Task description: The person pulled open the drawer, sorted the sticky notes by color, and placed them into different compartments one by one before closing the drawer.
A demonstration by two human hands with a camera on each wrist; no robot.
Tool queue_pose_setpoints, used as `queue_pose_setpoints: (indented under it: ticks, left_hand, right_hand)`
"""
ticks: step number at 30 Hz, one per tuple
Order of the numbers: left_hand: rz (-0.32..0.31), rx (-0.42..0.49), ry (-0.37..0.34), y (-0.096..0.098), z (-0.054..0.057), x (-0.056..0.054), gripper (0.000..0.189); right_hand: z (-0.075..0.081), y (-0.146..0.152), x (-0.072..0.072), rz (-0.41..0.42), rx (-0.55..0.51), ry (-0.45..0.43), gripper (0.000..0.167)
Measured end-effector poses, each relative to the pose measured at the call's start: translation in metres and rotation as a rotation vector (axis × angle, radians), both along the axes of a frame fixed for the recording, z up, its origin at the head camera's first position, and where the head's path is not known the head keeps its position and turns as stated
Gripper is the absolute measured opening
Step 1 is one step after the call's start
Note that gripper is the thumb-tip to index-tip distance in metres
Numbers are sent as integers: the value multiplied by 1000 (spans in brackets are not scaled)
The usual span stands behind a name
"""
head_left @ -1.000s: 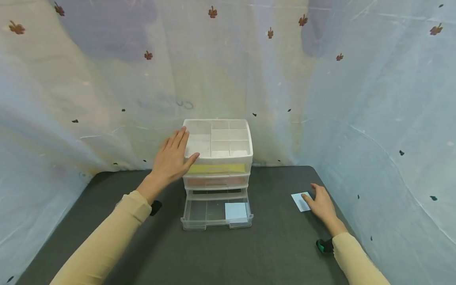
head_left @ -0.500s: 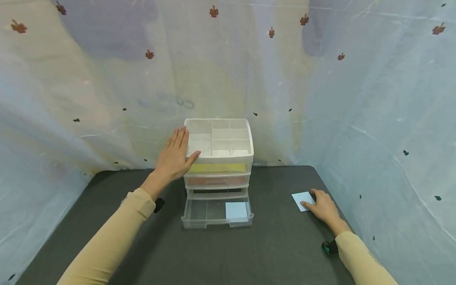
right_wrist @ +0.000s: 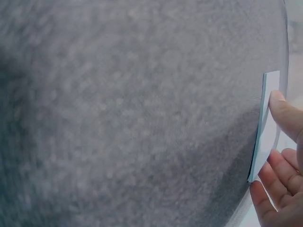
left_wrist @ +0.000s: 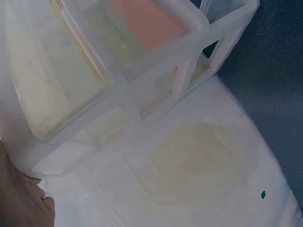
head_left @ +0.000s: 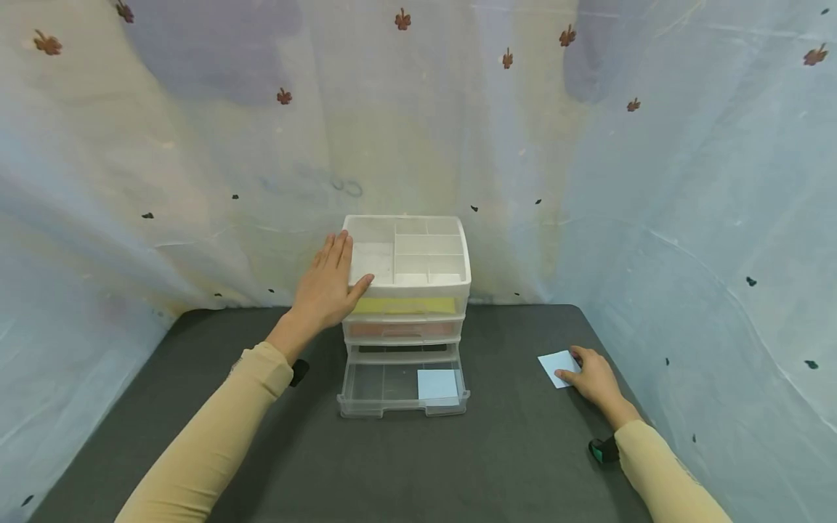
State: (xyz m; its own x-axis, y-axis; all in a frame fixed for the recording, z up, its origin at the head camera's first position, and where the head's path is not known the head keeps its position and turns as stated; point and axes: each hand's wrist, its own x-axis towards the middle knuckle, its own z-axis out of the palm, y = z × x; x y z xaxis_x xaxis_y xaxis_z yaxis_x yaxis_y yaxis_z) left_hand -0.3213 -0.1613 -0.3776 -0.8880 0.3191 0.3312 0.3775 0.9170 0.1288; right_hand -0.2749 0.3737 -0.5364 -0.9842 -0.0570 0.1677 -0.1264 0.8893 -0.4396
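A small white drawer unit (head_left: 412, 290) with a divided top tray stands at the table's back middle. My left hand (head_left: 323, 287) rests on its upper left edge, fingers straight and thumb along the front. The bottom clear drawer (head_left: 392, 381) is pulled out, and a light blue square of sticky notes (head_left: 438, 386) lies in its right part. Over to the right, my right hand (head_left: 596, 379) pinches another light blue sticky note pad (head_left: 554, 367) on the table. In the right wrist view, thumb and fingers (right_wrist: 274, 179) hold opposite edges of this thin pad (right_wrist: 266, 125).
Yellow shows through the closed upper drawer (head_left: 405, 306) and pink-orange through the one below (head_left: 402, 330). A dark grey cloth covers the table (head_left: 418, 472). Behind and at both sides hangs a pale patterned curtain (head_left: 405, 145). Each wrist wears a dark strap.
The right hand's fingers have closed in on the sticky note pad's edges. The left hand stays on the drawer unit; the whole head view has shifted slightly.
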Motion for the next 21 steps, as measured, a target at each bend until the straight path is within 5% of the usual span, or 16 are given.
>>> queue_pose_setpoints:
  ticks: [15, 21]
  left_hand:
    - [8, 12, 10, 1, -1, -2, 90]
    - [14, 13, 0, 2, -2, -1, 89]
  right_hand:
    - [-4, -11, -1, -29, -60, 126, 72]
    - [-9, -14, 4, -32, -114, 308, 50]
